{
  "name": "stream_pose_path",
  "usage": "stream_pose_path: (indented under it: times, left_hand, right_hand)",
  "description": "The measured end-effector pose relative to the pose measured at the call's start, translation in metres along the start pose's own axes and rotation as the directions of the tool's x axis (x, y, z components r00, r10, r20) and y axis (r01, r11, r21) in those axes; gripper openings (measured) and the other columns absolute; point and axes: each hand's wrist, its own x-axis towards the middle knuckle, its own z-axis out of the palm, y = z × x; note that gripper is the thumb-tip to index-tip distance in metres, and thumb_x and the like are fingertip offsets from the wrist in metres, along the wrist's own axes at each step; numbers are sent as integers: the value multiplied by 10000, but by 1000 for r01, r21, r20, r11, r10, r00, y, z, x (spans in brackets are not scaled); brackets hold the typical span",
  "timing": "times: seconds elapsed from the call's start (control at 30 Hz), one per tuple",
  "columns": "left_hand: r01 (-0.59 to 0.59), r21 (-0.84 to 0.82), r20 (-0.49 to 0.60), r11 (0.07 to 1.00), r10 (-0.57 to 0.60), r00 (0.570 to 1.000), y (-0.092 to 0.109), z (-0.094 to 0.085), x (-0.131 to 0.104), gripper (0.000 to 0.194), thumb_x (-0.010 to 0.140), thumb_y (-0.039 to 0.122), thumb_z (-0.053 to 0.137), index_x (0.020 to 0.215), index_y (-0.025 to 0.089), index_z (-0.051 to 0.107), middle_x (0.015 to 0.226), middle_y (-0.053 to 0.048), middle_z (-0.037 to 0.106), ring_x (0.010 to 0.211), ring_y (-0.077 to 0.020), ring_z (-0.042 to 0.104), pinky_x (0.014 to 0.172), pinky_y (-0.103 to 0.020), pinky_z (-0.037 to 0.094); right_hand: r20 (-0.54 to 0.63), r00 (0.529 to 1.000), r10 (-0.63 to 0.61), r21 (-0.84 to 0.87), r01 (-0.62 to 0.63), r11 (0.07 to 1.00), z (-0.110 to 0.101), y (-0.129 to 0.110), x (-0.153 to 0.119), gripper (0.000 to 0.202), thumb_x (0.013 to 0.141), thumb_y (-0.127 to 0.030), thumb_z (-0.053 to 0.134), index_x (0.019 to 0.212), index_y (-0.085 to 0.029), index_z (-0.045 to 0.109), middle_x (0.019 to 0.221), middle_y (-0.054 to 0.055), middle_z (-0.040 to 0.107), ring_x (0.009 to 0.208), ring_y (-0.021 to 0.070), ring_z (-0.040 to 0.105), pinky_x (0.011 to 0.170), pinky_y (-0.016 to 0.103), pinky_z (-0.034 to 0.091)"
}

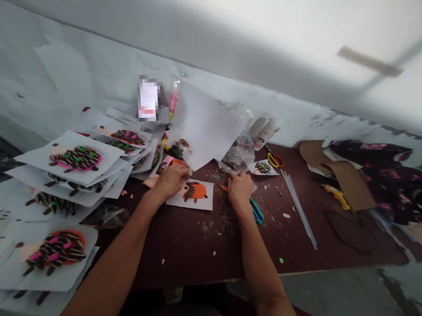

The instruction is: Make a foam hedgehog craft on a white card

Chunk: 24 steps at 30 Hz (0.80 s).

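Note:
A white paper card point(204, 202) lies flat on the table in front of me, bearing an orange hedgehog shape point(198, 191) with dark strips on its left part. My left hand point(172, 180) rests at the card's upper left corner, fingers curled down beside some orange and pink material point(165, 163). To the right of the card, my right hand point(240, 187) has its fingers bent together at the edge of a crumpled clear plastic bag point(240, 154); whatever they hold is hidden. A small orange piece point(223, 188) lies by its fingertips. Blue-handled scissors point(257, 211) lie partly behind my right wrist.
Stacked hedgehog cards point(71, 154) crowd the left side. White sheets point(205, 120) and a blurred-out lit screen point(148, 100) lean at the wall. Rightward lie red-and-yellow scissors point(275, 160), glue sticks point(299, 210), a yellow glue gun point(337, 195) with its cord, cardboard point(353, 185) and dark patterned cloth point(394, 180).

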Motion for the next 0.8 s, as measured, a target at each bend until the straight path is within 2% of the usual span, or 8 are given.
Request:
stream_pose_path:
  times: [0.1, 0.3, 0.57, 0.7, 0.8]
  left_hand:
    - [12, 11, 9, 1000, -12, 1000, 2, -2, 0, 180, 868, 120, 569, 821, 192, 728, 912, -81, 713, 940, -246, 606, 843, -371, 458]
    - [19, 21, 11, 1000, -20, 1000, 5, -5, 0, 186, 862, 123, 562, 812, 190, 728, 904, -84, 717, 940, -249, 611, 830, -367, 460]
    - [-14, 7, -17, 1000, 15, 1000, 1, -2, -1, 187, 855, 127, 559, 814, 198, 728, 887, -77, 716, 920, -241, 606, 809, -357, 463]
    - [-10, 11, -16, 1000, 10, 1000, 0, -1, -1, 188, 850, 124, 562, 823, 198, 733, 898, -75, 722, 925, -235, 605, 826, -353, 465]
    - [-18, 10, -22, 1000, 19, 1000, 0, -1, 0, 191, 850, 128, 559, 810, 198, 731, 884, -76, 721, 923, -236, 608, 822, -353, 470]
  right_hand:
    - [18, 1000, 10, -52, -9, 999, 0, 0, 0, 281, 976, -310, 569, 995, -146, 797, 1071, 190, 683, 1024, 287, 590, 804, 349, 396]
    - [72, 997, 39, -71, -33, 997, -4, 0, 1, 247, 969, -259, 565, 1028, -155, 781, 1094, 171, 697, 1042, 276, 609, 793, 325, 392]
    - [83, 996, 21, -31, -18, 999, -7, -1, 3, 264, 979, -237, 536, 1112, -178, 756, 1104, 140, 693, 1037, 243, 596, 816, 302, 383]
    - [60, 998, 35, -1, -35, 999, -3, -1, 5, 317, 970, -239, 563, 1244, -216, 720, 1174, 130, 676, 1074, 246, 583, 832, 300, 381]
    - [58, 998, 6, 0, -6, 1000, 2, 0, 7, 293, 970, -244, 570, 1201, -220, 748, 1165, 136, 678, 1066, 253, 586, 828, 303, 380]
